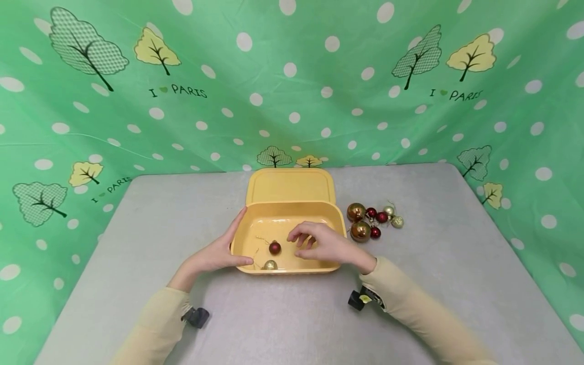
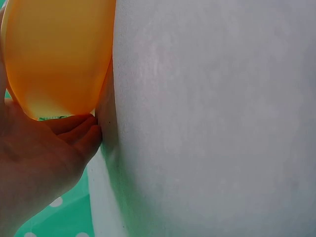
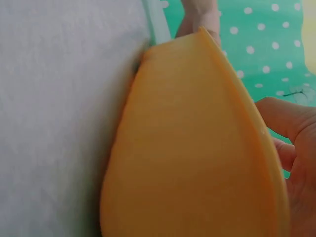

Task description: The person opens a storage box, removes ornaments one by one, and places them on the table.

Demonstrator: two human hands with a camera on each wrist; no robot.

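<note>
A grey table (image 1: 274, 324) spreads under both forearms and reaches well past the hands, its top faintly mottled. Beyond them and to either side hangs a green cloth (image 1: 310, 86) with white dots, yellow and checked trees and the words "I PARIS", creased and rising like walls around the table. The left hand (image 1: 218, 252) holds the left end of a yellow box (image 1: 292, 209), thumb over the front rim and the other fingers along the outside. The right hand (image 1: 325, 244) hangs over the right part of the box, fingers loosely bent, thumb apart, pinching nothing that shows. Between the hands, inside the box, lie a small red ball (image 1: 275, 248) and, nearer the front wall, a glittery gold ball (image 1: 270, 265). A yellow lid (image 1: 290, 185) sits just behind the box, farther out than both hands. On the table, to the right of the right hand and beyond it, a cluster of shiny balls (image 1: 360, 231) in bronze, red and gold lies close together. Beige sleeves (image 1: 155, 322) cover both forearms.
</note>
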